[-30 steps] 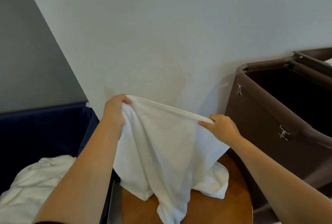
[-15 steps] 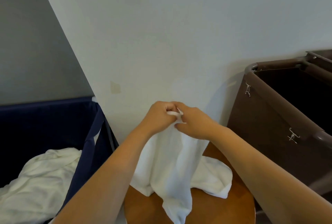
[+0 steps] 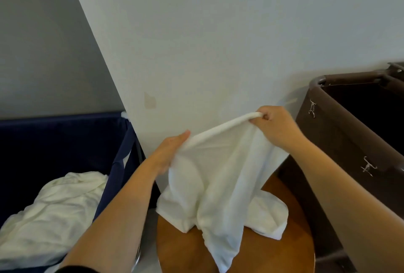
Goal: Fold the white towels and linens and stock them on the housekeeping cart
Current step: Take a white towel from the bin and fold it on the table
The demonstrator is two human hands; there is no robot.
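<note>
Hands apart again: left hand (image 3: 168, 152), right hand (image 3: 277, 124), each grip clamped on the white cloth towel (image 3: 220, 174), edge stretched, tail on round wooden bench (image 3: 282, 255).

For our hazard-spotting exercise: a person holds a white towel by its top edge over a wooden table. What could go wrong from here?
The white towel hangs twisted between the left hand and right hand, so the fold may turn crooked.
Its lower part lies bunched on the wooden table and may crease.
</note>
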